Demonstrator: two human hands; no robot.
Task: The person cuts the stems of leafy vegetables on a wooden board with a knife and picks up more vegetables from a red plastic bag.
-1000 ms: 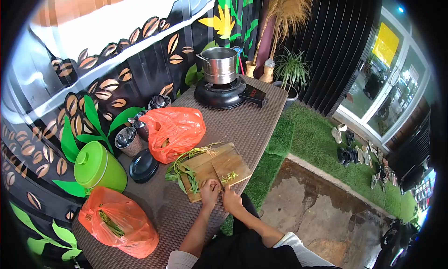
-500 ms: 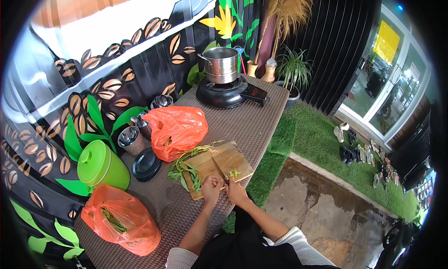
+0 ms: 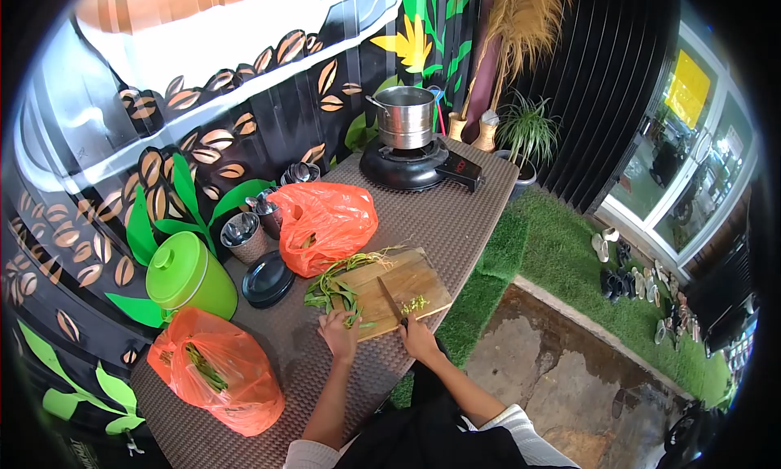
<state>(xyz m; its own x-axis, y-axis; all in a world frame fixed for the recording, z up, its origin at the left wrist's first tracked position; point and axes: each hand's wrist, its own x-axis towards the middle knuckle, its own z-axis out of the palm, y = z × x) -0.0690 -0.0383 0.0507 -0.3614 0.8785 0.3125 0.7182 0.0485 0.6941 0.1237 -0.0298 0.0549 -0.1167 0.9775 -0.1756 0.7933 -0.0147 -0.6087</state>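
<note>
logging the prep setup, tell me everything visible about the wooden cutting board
The cutting board is a light-brown wooden rectangle lying flat and skewed on the woven table. Over its left end drape leafy green stems; a chopped pile sits near its right. A knife in the right hand lies across it; the left hand rests at its near-left corner.

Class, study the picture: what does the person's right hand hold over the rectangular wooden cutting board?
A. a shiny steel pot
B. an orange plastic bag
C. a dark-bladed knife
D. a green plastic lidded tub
C: the right hand grips the dark-bladed knife, its blade lying across the rectangular wooden cutting board beside the chopped green bits, while the left hand is at the leafy green stems.
</note>
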